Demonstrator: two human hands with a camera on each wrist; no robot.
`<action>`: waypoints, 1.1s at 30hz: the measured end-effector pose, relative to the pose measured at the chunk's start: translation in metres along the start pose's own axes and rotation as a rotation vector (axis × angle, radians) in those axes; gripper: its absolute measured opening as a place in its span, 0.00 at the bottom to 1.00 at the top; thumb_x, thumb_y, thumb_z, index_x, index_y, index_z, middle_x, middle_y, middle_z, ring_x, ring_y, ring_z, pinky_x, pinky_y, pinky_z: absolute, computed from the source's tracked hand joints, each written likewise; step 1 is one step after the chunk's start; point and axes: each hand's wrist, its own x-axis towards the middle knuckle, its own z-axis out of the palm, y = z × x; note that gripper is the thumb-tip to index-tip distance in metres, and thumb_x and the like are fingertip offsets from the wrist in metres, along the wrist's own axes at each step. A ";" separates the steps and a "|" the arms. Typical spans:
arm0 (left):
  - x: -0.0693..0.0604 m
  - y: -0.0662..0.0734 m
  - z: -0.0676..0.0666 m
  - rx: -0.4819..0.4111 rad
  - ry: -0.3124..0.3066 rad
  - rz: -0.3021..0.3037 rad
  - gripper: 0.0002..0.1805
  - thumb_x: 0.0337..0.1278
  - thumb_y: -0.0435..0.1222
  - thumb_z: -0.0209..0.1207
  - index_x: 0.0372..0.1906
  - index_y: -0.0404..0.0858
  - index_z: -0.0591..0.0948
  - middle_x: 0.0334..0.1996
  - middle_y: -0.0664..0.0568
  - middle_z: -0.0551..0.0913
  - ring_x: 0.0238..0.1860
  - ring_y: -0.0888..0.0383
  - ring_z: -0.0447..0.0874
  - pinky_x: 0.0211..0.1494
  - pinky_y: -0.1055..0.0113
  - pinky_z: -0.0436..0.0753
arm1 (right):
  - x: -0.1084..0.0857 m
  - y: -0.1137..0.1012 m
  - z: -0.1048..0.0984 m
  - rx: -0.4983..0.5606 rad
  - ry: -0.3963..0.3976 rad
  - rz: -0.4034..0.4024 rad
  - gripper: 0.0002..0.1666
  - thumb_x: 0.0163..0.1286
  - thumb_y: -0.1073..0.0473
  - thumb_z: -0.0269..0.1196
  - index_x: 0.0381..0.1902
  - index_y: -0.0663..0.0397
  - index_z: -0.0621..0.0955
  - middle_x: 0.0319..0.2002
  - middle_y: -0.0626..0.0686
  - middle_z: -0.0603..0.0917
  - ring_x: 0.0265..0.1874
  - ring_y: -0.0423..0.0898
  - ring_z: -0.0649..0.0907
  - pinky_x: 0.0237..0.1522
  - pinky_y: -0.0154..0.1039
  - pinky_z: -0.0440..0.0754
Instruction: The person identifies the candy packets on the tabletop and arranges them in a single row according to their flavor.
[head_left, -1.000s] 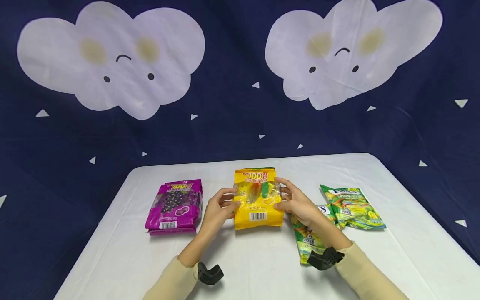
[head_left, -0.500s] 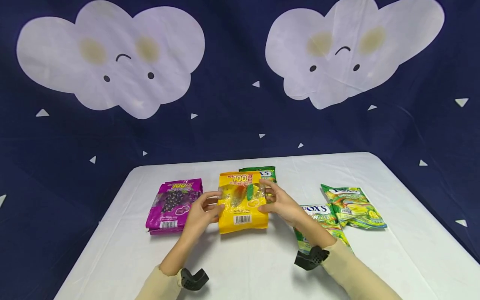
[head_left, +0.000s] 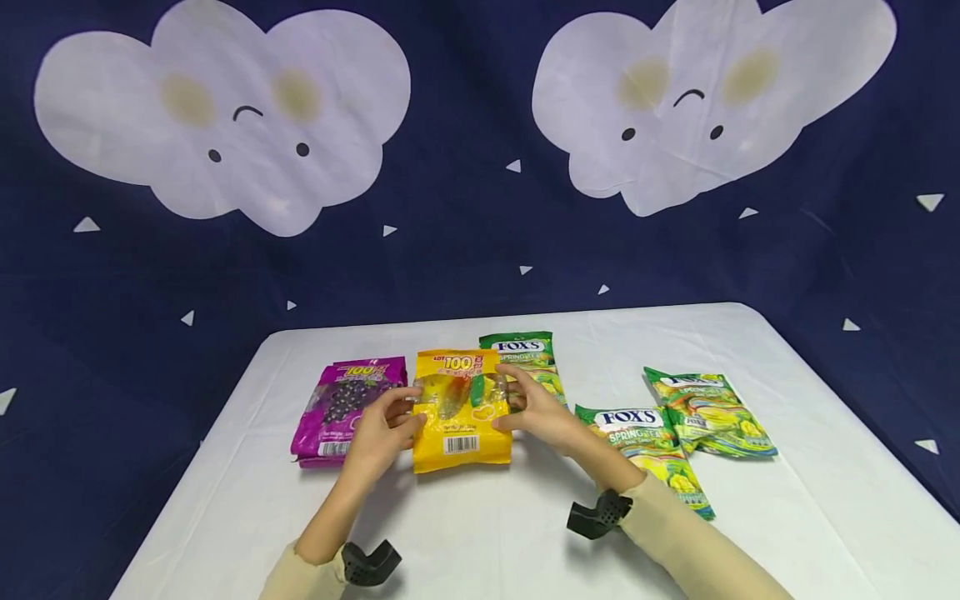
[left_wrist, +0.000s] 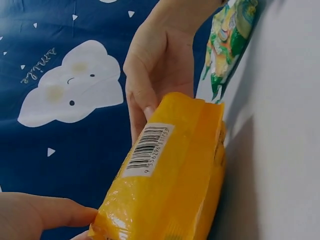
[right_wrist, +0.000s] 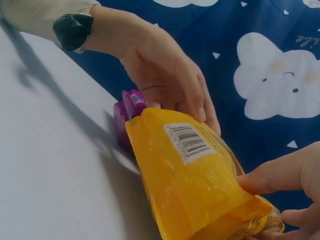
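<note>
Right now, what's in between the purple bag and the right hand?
In the head view, going across from the purple bag, there's the left hand, then the yellow bag, then the right hand.

We've got glossy, crinkled plastic on the yellow bag (head_left: 462,415), purple bag (head_left: 347,408) and green bags (head_left: 708,414); bench (head_left: 480,537) looks matt cloth-covered, backdrop (head_left: 461,175) creased cloth.

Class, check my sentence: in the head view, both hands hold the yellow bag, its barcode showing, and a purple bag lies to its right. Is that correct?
No: the purple bag lies to the left of the yellow bag, as the head view shows. The left hand and right hand do hold the yellow bag, barcode showing.
</note>
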 end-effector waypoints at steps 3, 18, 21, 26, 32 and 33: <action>0.000 0.001 -0.005 0.036 0.007 0.013 0.21 0.59 0.31 0.63 0.57 0.35 0.78 0.48 0.39 0.81 0.45 0.48 0.82 0.37 0.61 0.85 | 0.002 0.000 0.004 -0.003 0.001 0.001 0.53 0.53 0.72 0.69 0.74 0.51 0.59 0.66 0.60 0.66 0.61 0.58 0.71 0.59 0.49 0.73; 0.006 0.000 -0.016 0.185 0.035 0.005 0.21 0.57 0.29 0.64 0.57 0.33 0.79 0.49 0.37 0.82 0.45 0.48 0.82 0.41 0.63 0.85 | 0.008 -0.001 0.017 -0.030 0.032 -0.013 0.52 0.51 0.71 0.71 0.73 0.53 0.61 0.58 0.60 0.72 0.44 0.51 0.71 0.42 0.41 0.72; 0.006 -0.001 -0.017 0.243 0.035 0.006 0.20 0.58 0.29 0.64 0.57 0.33 0.80 0.50 0.38 0.82 0.44 0.49 0.82 0.44 0.62 0.84 | 0.008 0.002 0.018 0.001 0.013 -0.020 0.53 0.52 0.72 0.70 0.73 0.54 0.59 0.57 0.61 0.70 0.40 0.50 0.68 0.35 0.39 0.68; 0.004 -0.002 -0.016 0.311 0.041 0.033 0.21 0.58 0.30 0.63 0.57 0.32 0.80 0.50 0.38 0.82 0.44 0.49 0.82 0.47 0.58 0.83 | 0.010 0.006 0.021 0.022 0.007 -0.031 0.53 0.52 0.73 0.70 0.74 0.55 0.59 0.59 0.62 0.69 0.41 0.50 0.69 0.36 0.38 0.69; 0.004 -0.002 -0.015 0.364 0.041 0.061 0.21 0.58 0.31 0.64 0.57 0.31 0.79 0.49 0.39 0.82 0.40 0.52 0.82 0.41 0.61 0.84 | 0.011 0.009 0.021 0.009 0.021 -0.015 0.53 0.52 0.71 0.71 0.73 0.53 0.60 0.58 0.61 0.70 0.43 0.50 0.70 0.37 0.38 0.71; 0.004 -0.003 -0.015 0.363 0.036 0.060 0.21 0.58 0.31 0.64 0.57 0.32 0.80 0.49 0.39 0.83 0.39 0.52 0.82 0.40 0.62 0.84 | 0.011 0.009 0.021 0.007 0.025 -0.009 0.53 0.52 0.71 0.71 0.73 0.52 0.60 0.58 0.61 0.70 0.43 0.50 0.70 0.37 0.38 0.72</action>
